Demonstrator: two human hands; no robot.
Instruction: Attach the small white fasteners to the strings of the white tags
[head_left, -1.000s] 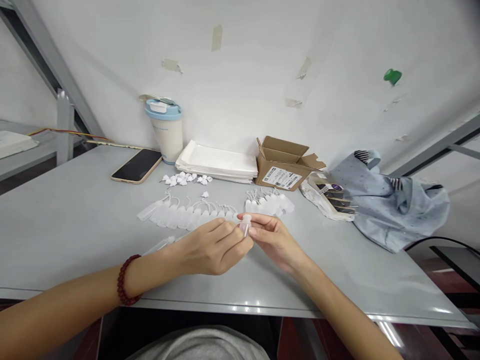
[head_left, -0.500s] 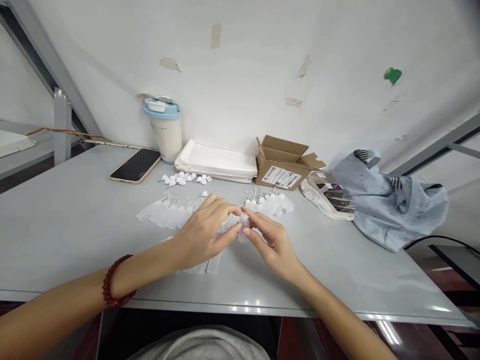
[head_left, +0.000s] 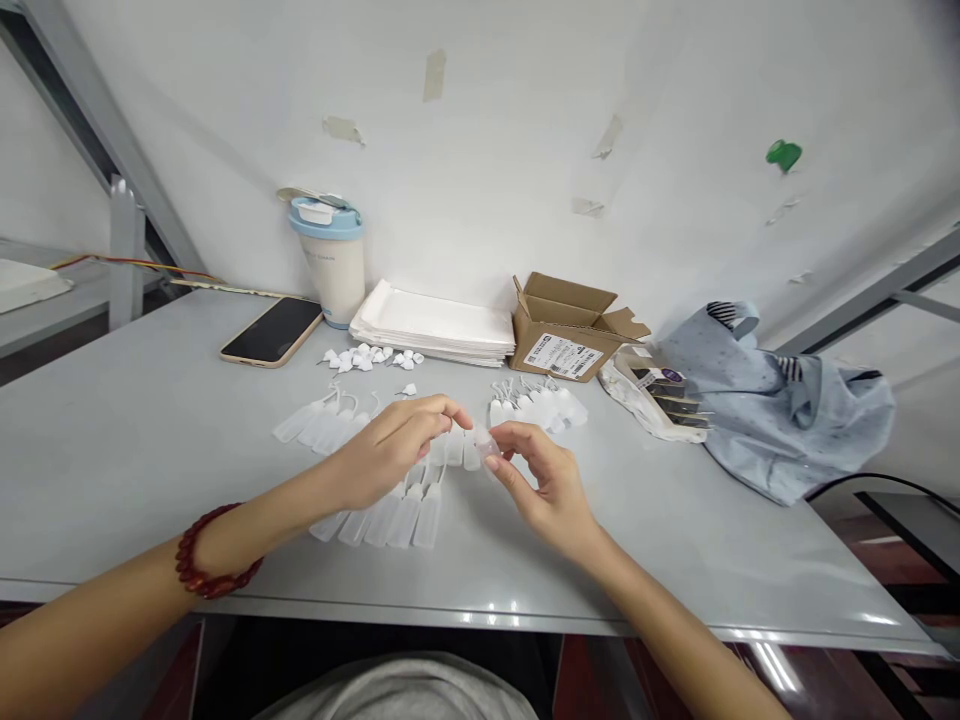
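Observation:
Between the thumb and fingers of my right hand (head_left: 541, 482) is a small translucent bottle (head_left: 487, 449), tilted, with its top towards the upper left. My left hand (head_left: 394, 445) is just left of the bottle, index finger stretched towards its top and the other fingers curled; whether the fingertip touches it I cannot tell. Flat translucent bottles with thin white tubes (head_left: 405, 517) lie in rows below and beside my left hand. More white pieces with thin tips (head_left: 540, 405) are grouped behind my right hand. Small white caps (head_left: 360, 355) are heaped further back.
Along the wall stand a lidded cup (head_left: 335, 270), a stack of white envelopes (head_left: 439, 325) and an open cardboard box (head_left: 566, 330). A phone (head_left: 274, 331) lies at the left. On the right are a plastic packet (head_left: 660, 392) and a light blue cloth (head_left: 787, 400).
My left hand has let go of the bottle and moved left, uncovering more bottles on the table. The bottle has gone from upright to tilted in my right hand.

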